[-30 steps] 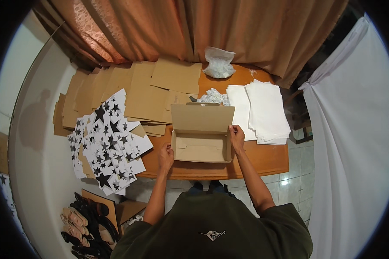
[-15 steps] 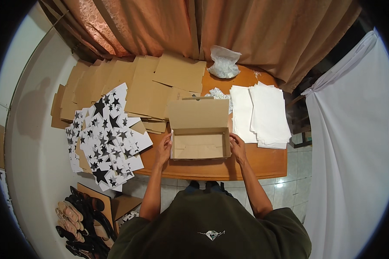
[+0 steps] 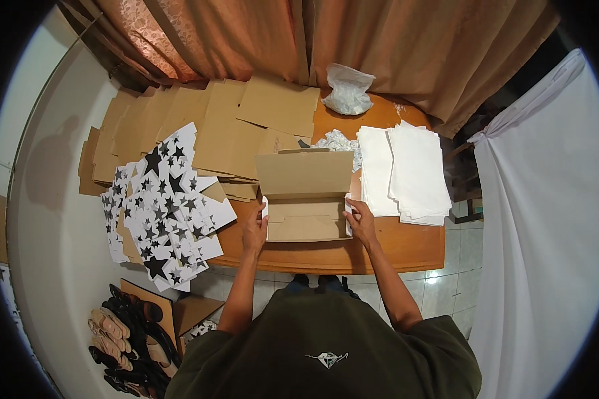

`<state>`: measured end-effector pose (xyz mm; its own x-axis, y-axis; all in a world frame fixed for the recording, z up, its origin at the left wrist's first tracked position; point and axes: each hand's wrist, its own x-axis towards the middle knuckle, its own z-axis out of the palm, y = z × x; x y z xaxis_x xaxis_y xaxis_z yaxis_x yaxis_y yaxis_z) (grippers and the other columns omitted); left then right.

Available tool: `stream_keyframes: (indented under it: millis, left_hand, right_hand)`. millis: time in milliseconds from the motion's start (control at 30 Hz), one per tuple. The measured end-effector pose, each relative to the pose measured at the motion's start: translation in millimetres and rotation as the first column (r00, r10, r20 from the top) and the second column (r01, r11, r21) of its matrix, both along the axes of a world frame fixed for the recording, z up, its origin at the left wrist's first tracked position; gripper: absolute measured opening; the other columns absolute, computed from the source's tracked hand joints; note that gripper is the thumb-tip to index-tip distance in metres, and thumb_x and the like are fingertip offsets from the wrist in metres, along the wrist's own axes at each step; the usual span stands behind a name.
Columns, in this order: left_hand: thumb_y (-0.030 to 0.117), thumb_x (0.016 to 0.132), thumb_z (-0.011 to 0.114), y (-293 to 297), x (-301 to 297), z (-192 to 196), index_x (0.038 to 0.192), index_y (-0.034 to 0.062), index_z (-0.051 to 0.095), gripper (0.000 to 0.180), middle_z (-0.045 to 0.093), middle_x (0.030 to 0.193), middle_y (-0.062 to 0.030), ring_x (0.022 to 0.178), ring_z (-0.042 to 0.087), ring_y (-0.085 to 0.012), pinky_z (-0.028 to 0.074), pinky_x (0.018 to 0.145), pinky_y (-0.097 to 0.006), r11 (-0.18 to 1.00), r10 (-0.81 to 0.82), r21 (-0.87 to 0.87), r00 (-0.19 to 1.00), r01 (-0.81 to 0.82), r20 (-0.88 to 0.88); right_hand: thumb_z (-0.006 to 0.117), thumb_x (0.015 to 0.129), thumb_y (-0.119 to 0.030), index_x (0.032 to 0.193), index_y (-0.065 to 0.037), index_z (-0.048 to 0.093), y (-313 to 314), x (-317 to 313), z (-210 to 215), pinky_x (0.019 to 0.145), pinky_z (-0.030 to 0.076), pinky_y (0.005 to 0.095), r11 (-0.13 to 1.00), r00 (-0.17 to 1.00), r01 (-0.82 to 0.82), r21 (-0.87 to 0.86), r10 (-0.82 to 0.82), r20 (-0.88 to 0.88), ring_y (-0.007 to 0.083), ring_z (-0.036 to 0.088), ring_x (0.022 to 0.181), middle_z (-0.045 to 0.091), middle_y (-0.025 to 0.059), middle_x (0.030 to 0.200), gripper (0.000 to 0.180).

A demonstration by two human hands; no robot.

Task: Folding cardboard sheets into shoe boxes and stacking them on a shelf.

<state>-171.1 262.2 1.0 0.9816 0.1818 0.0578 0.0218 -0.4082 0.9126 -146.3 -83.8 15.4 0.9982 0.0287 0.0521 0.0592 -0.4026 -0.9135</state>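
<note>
A brown cardboard box point(image 3: 306, 229) stands near the table's front edge, its lid point(image 3: 304, 171) raised at the back. At its left end my left hand point(image 3: 254, 229) is closed on the side panel, fingers at a white strip of it. My right hand point(image 3: 362, 225) pinches the opposite side panel, where a white face point(image 3: 349, 214) also shows. The inside of the box is bare brown card with a slotted seam along the bottom. Parts of both hands' thumbs and fingers are hidden by the panels.
Flat cardboard pieces point(image 3: 216, 126) overlap at the back left. White star-printed sheets point(image 3: 170, 213) spread at the left. Crumpled paper point(image 3: 338, 141) lies behind the box, white sheets point(image 3: 419, 173) to its right, and a plastic bag point(image 3: 348, 90) farther back. Shoes point(image 3: 123, 332) fill the lower left.
The box's side panels have shifted under my hands, and their white faces now show more. My right hand has moved slightly left. The lid still stands up.
</note>
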Motion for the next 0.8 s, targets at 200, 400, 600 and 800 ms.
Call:
stream_keyframes:
  millis: [200,400,600,800]
  left_hand:
    - [0.005,0.095,0.064,5.8,3.7,6.0,0.134,0.0067,0.059,0.039,0.07,0.112,-0.0202,0.088,0.074,-0.025,0.057,0.074,-0.034,0.999,-0.029,0.034,0.999,0.031,-0.034]
    - [0.017,0.095,0.066,0.7,-10.8,50.6,0.126,0.0065,0.065,0.033,0.069,0.116,-0.0179,0.113,0.065,-0.0322,0.051,0.092,-0.043,0.966,-0.082,0.246,0.997,0.078,0.004]
    - [0.025,0.092,0.071,5.6,-42.1,52.1,0.1,0.0078,0.074,0.02,0.071,0.112,-0.0082,0.126,0.056,-0.0291,0.037,0.104,-0.046,0.841,-0.352,0.463,0.933,0.28,0.076]
    - [0.023,0.085,0.076,-6.6,-38.3,38.8,0.089,0.0091,0.072,0.015,0.071,0.104,-0.0007,0.12,0.056,-0.0263,0.038,0.098,-0.045,0.87,-0.221,0.458,0.975,0.182,0.032]
  right_hand:
    - [0.071,0.092,-0.015,0.134,-0.008,0.062,2.4,-0.9,7.1,0.089,0.054,0.034,1.0,0.999,-0.006,0.015,0.007,-0.037,0.0281,0.061,0.107,0.061,0.0147,0.119,0.043]
    - [0.07,0.094,-0.023,0.131,-0.006,0.062,5.6,-21.4,21.3,0.105,0.044,0.0449,0.99,0.998,0.029,-0.141,-0.022,0.052,0.0377,0.054,0.119,0.059,0.0169,0.125,0.042]
    - [0.071,0.091,-0.022,0.105,-0.006,0.072,17.1,-49.9,42.9,0.101,0.042,0.0447,0.896,0.941,-0.151,-0.417,0.26,0.219,0.0322,0.051,0.12,0.063,0.0121,0.118,0.021]
    - [0.077,0.085,-0.022,0.085,-0.005,0.072,27.6,-45.3,20.3,0.095,0.043,0.0459,0.913,0.959,-0.036,-0.407,0.146,0.243,0.0306,0.054,0.112,0.064,0.0089,0.111,0.018]
